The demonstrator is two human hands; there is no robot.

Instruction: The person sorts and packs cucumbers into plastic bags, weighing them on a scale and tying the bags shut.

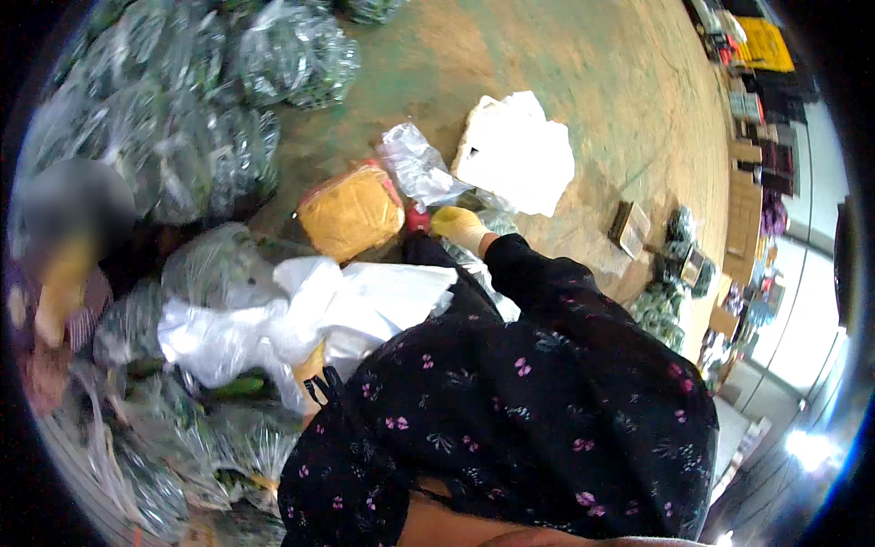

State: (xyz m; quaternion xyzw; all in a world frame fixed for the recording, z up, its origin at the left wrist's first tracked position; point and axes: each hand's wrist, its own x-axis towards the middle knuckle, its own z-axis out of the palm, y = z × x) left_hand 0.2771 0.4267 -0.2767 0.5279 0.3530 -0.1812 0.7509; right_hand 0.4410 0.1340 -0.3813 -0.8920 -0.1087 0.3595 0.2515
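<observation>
My left hand point(311, 363), in a yellowish glove, is at a white translucent plastic bag point(351, 296) in front of me. The bag's folds hide its fingers, so I cannot tell its grip. My right hand point(458, 226), in a pale yellow glove, reaches forward with its fingers curled down beside a crumpled clear plastic bag point(419, 166). Whatever it may hold is hidden. Just left of it shows a small red thing point(417, 220), perhaps a shoe tip. A tan, tape-wrapped block-shaped package point(351, 214) lies between the hands, farther out.
Many clear bags of green produce point(155, 137) pile up on the left. Another person's gloved arm point(64, 283) is at the far left. A white sheet-like bundle point(519, 155) lies on the floor ahead. Cardboard boxes point(743, 214) line the right side; a small box point(629, 228) sits nearer.
</observation>
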